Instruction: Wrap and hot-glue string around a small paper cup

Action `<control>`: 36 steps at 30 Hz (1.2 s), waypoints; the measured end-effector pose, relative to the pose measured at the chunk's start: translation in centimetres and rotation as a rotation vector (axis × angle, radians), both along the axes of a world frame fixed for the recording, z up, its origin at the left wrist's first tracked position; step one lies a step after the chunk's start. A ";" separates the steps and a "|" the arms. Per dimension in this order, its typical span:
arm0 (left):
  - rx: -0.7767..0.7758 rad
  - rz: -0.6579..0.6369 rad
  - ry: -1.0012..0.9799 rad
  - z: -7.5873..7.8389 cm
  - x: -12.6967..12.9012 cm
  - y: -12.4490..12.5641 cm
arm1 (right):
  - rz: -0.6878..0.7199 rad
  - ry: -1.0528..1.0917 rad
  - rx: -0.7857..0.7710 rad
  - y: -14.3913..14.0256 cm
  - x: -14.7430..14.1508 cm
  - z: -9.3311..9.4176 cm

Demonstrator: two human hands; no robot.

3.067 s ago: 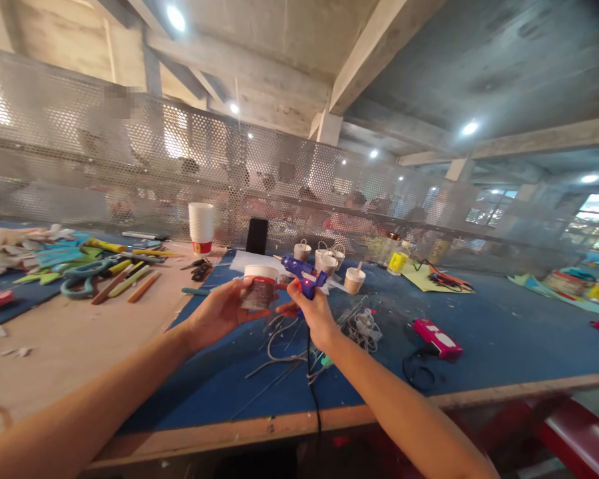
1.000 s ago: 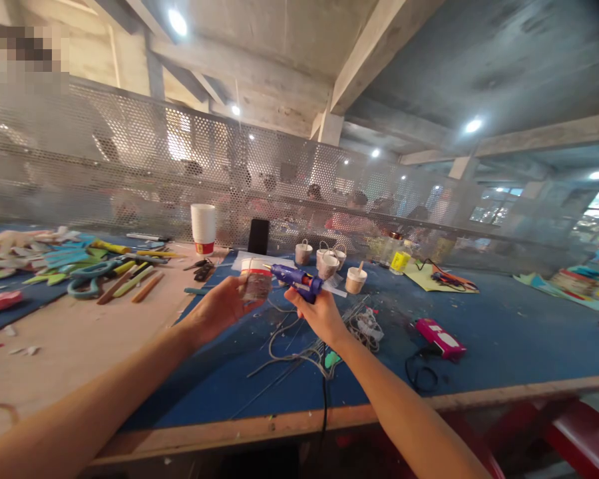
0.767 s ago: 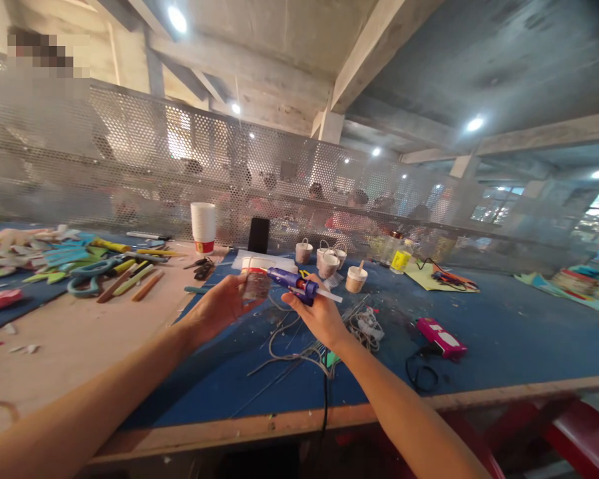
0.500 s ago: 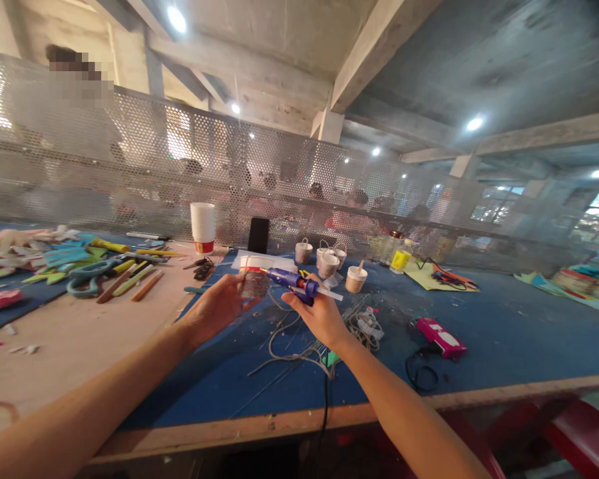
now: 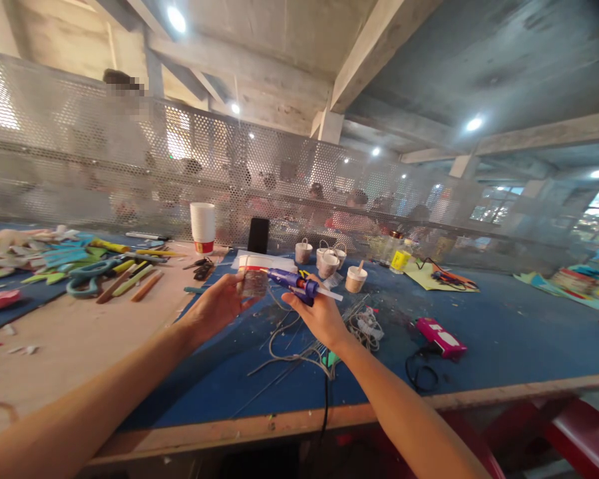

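Observation:
My left hand [image 5: 214, 307] holds a small paper cup [image 5: 253, 278] with a white rim and a red band, lifted above the blue table mat [image 5: 479, 346]. My right hand [image 5: 319, 318] grips a blue hot glue gun [image 5: 293, 285]; its nozzle points left and touches the cup's upper side. A clear glue stick juts from the gun's back. The gun's black cord [image 5: 324, 399] hangs down over the table's front edge. Bent grey wires [image 5: 284, 349] lie on the mat below both hands.
Several small cups with handles [image 5: 328, 260] stand behind the hands, with a stack of white cups [image 5: 202, 226] and a black phone [image 5: 257, 235] near the perforated metal screen [image 5: 130, 173]. Scissors and coloured scraps [image 5: 84, 266] lie left; a pink tool [image 5: 438, 334] right. People sit beyond the screen.
The glue gun has tilted from upright to level, its nozzle now against the cup. The cup has turned slightly in my left hand. A person behind the screen has walked to the right.

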State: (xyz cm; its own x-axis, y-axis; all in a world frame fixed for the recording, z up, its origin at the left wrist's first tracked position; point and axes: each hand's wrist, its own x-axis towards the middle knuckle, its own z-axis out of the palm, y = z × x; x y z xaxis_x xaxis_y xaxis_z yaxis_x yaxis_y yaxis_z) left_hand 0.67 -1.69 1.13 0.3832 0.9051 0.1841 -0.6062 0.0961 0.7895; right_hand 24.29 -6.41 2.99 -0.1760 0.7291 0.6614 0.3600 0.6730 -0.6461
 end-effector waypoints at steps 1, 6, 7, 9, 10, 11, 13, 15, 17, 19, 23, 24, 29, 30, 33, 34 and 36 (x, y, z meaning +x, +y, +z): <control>0.001 0.004 -0.002 0.1 0.0 0.0 | -0.012 -0.002 0.001 0.0 0.0 0.0; 0.020 0.019 0.012 0.2 0.1 0.0 | -0.031 -0.062 0.028 0.1 0.0 -0.1; 0.027 0.019 0.019 0.2 0.1 0.0 | -0.031 -0.073 0.032 0.1 0.0 -0.1; 0.035 0.022 0.031 0.0 0.1 0.1 | -0.039 -0.092 0.047 0.1 -0.1 -0.1; 0.034 0.021 0.035 -0.1 0.1 0.1 | -0.043 -0.101 0.057 0.1 -0.1 -0.1; 0.032 0.022 0.036 -0.2 0.0 0.2 | -0.047 -0.109 0.067 0.1 -0.1 0.0; 0.023 0.018 0.035 -0.3 0.0 0.3 | -0.053 -0.119 0.085 0.1 -0.1 0.0; 0.019 0.010 0.027 -0.3 0.0 0.3 | -0.051 -0.121 0.093 0.2 -0.1 -0.1; 0.023 0.006 0.021 -0.3 0.0 0.3 | -0.052 -0.120 0.096 0.2 -0.1 -0.2; 0.026 0.004 0.015 -0.4 0.0 0.4 | -0.060 -0.124 0.095 0.3 -0.1 -0.3; 0.016 -0.013 -0.001 -0.7 -0.2 0.7 | -0.080 -0.135 0.097 0.3 0.0 -0.4; 0.013 -0.017 -0.003 -0.8 -0.2 0.7 | -0.082 -0.138 0.099 0.3 0.0 -0.4; 0.016 -0.019 -0.002 -0.9 -0.3 0.8 | -0.084 -0.132 0.090 0.4 0.0 -0.4; 0.019 -0.017 0.000 -0.8 -0.3 0.8 | -0.085 -0.130 0.090 0.4 0.0 -0.4; 0.026 -0.011 0.008 -0.7 -0.3 0.7 | -0.083 -0.127 0.099 0.4 0.0 -0.4; 0.027 -0.010 0.009 -0.7 -0.3 0.7 | -0.080 -0.125 0.102 0.4 0.0 -0.4; 0.025 -0.009 0.010 -0.6 -0.2 0.6 | -0.075 -0.118 0.107 0.4 0.0 -0.4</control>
State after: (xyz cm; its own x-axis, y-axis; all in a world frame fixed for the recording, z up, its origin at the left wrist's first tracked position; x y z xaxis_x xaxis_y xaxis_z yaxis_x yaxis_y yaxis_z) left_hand 0.42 -1.09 0.54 0.3930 0.8969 0.2027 -0.5974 0.0815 0.7978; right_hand 24.28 -6.01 2.62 -0.2049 0.6699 0.7136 0.4811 0.7038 -0.5226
